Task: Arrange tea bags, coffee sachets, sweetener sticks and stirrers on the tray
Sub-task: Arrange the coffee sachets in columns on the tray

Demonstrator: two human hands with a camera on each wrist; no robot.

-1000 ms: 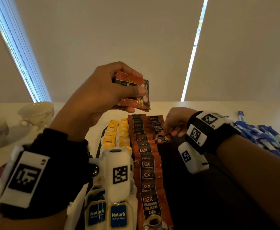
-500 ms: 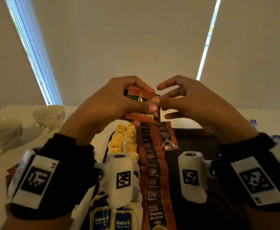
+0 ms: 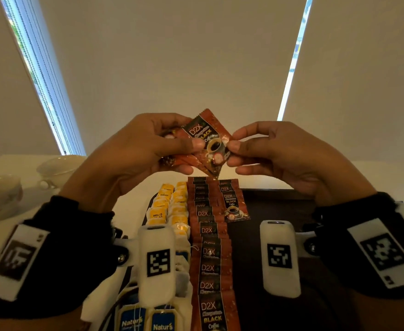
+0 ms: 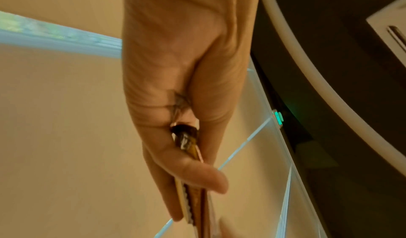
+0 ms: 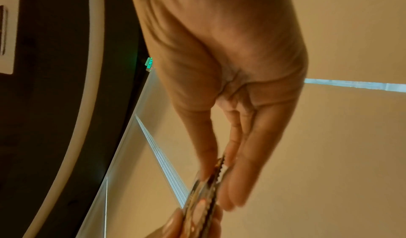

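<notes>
Head view: red-brown coffee sachet (image 3: pixel 209 142) tilted, pinched by both hands.

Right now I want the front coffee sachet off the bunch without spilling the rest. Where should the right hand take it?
Judging by its pose, pinch the front sachet at its free right corner, coming from the right, as the right hand does. It stands tilted on a corner; the left hand grips the bunch at the left.

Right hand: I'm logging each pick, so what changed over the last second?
The right hand rose from the tray's sachet row to meet the left hand, and now pinches the top coffee sachet off its stack. The left's grip and the rows stayed.
</notes>
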